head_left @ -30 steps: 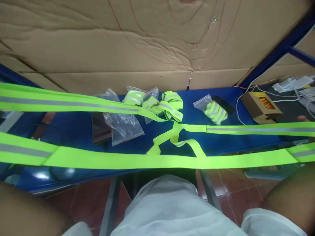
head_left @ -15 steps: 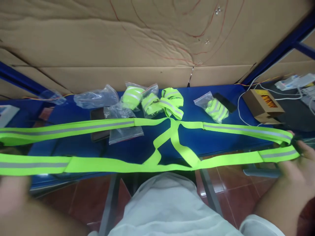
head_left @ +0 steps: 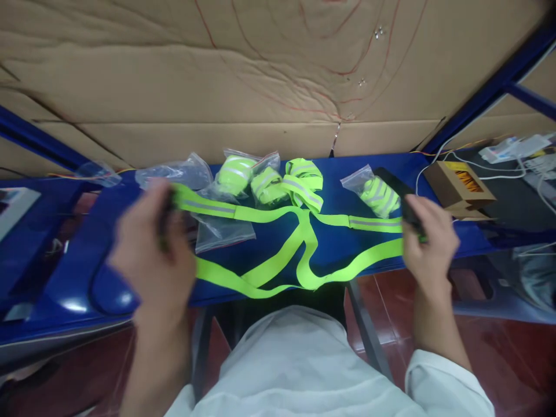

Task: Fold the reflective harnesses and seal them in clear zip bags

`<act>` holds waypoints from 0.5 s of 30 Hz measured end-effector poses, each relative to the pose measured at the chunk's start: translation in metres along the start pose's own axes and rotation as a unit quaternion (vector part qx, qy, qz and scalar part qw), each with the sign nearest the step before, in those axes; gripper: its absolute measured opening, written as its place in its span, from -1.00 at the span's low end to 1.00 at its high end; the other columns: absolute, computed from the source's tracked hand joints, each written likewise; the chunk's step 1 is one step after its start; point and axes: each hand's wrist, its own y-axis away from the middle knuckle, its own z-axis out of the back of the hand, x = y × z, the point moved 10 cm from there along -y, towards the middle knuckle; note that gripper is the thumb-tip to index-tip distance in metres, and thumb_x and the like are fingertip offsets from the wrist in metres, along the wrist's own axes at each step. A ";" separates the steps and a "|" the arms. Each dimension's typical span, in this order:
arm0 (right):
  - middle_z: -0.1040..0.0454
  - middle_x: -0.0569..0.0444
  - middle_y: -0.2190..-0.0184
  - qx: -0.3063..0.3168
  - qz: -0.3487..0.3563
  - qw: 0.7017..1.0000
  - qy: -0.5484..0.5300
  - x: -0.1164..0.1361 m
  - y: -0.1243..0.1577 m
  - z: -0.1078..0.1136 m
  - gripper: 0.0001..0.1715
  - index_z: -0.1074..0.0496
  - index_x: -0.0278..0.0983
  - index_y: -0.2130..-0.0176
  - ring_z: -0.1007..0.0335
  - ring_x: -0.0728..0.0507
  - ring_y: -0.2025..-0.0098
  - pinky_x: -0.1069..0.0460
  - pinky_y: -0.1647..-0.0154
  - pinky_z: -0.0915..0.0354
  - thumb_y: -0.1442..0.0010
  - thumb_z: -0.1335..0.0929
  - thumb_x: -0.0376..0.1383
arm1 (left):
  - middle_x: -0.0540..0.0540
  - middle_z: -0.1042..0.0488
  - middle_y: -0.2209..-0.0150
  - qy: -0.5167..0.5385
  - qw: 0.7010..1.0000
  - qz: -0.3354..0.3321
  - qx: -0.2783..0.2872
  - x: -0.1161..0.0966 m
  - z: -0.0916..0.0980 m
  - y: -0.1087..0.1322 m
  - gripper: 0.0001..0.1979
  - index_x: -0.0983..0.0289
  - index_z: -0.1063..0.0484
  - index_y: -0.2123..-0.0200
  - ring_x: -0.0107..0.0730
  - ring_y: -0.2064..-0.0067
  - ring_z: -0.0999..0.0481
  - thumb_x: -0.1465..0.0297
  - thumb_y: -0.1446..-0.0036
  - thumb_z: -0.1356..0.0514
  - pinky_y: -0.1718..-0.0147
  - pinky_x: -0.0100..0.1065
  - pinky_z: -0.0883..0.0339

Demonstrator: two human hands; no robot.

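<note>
A neon yellow-green reflective harness (head_left: 278,255) with grey stripes spans the blue table between my hands, its straps crossing in the middle. My left hand (head_left: 154,249), blurred by motion, is closed round the left end of the straps, near a black part. On the right side, my right hand (head_left: 430,237) grips the other end, where a dark buckle-like piece shows at the fingers. The straps hang slack at the front. Just behind lies a loosely folded neon strap bundle (head_left: 304,182).
Neon strap bundles in clear bags (head_left: 237,174) sit at the back, one more bag (head_left: 377,194) to the right. Clear plastic bags (head_left: 178,172) lie left. A brown box (head_left: 460,188) and white cables stand at the right. A cardboard wall (head_left: 260,69) closes the back.
Both hands have come inward from the frame's sides, still holding the harness ends. The straps, stretched out wide before, now sag and curve at the front.
</note>
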 end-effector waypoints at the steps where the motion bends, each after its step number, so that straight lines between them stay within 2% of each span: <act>1: -0.57 -0.19 -0.18 0.047 0.020 0.999 -0.020 0.018 -0.001 -0.020 -0.34 -0.45 -0.10 -0.36 -0.53 -0.37 -0.18 -0.29 -0.14 -0.46 -0.33 -0.39 -0.42 | 0.18 -0.49 -0.30 -0.045 0.998 -0.033 0.034 -0.013 -0.018 0.005 -0.42 0.17 -0.26 -0.46 -0.13 -0.30 -0.48 0.51 -0.43 -0.10 -0.36 -0.03 -0.37; 3: -0.52 -0.16 -0.22 0.105 0.073 0.991 -0.049 0.056 -0.002 -0.051 -0.30 -0.35 -0.10 -0.42 -0.49 -0.37 -0.19 -0.30 -0.15 -0.45 -0.37 -0.35 -0.41 | 0.24 -0.52 -0.25 -0.026 0.985 -0.088 0.143 -0.040 -0.062 0.017 -0.34 0.17 -0.19 -0.50 -0.13 -0.23 -0.53 0.60 -0.39 -0.05 -0.28 -0.09 -0.46; 6: -0.47 -0.18 -0.27 0.160 0.136 0.974 -0.084 0.100 0.001 -0.082 -0.27 -0.27 -0.16 -0.46 -0.42 -0.36 -0.23 -0.29 -0.19 -0.41 -0.38 -0.30 -0.44 | 0.30 -0.48 -0.26 0.003 0.969 -0.129 0.210 -0.070 -0.101 0.030 -0.24 0.17 -0.01 -0.57 -0.06 -0.27 -0.48 0.68 -0.37 0.04 -0.30 -0.01 -0.44; 8: -0.45 -0.19 -0.28 0.170 0.150 0.968 -0.105 0.115 0.002 -0.090 -0.27 -0.24 -0.20 -0.47 -0.39 -0.35 -0.24 -0.27 -0.21 -0.40 -0.39 -0.29 -0.45 | 0.34 -0.45 -0.28 -0.002 0.967 -0.141 0.214 -0.079 -0.111 0.034 -0.21 0.20 0.10 -0.59 0.00 -0.29 -0.46 0.67 -0.37 0.04 -0.29 0.03 -0.44; 10: -0.45 -0.20 -0.27 0.165 0.154 0.967 -0.117 0.122 0.002 -0.091 -0.27 -0.22 -0.24 -0.47 -0.37 -0.35 -0.24 -0.26 -0.22 -0.39 -0.39 -0.29 -0.45 | 0.37 -0.45 -0.28 -0.015 0.969 -0.146 0.201 -0.080 -0.113 0.036 -0.20 0.24 0.16 -0.60 0.03 -0.29 -0.46 0.66 -0.38 0.01 -0.27 0.02 -0.45; 12: -0.45 -0.22 -0.26 0.160 0.156 0.967 -0.119 0.125 0.002 -0.091 -0.26 -0.21 -0.26 -0.47 -0.36 -0.35 -0.25 -0.25 -0.23 -0.39 -0.38 -0.30 -0.47 | 0.38 -0.45 -0.28 -0.026 0.970 -0.149 0.191 -0.078 -0.114 0.038 -0.19 0.26 0.16 -0.60 0.05 -0.27 -0.46 0.66 -0.37 -0.01 -0.26 0.00 -0.45; 15: -0.45 -0.22 -0.26 0.173 0.165 0.964 -0.115 0.128 0.003 -0.094 -0.23 -0.17 -0.24 -0.49 -0.35 -0.34 -0.25 -0.25 -0.24 -0.38 -0.38 -0.29 -0.49 | 0.37 -0.43 -0.30 -0.019 0.964 -0.164 0.209 -0.079 -0.119 0.041 -0.19 0.28 0.16 -0.59 0.05 -0.29 -0.44 0.67 -0.37 -0.03 -0.30 0.02 -0.42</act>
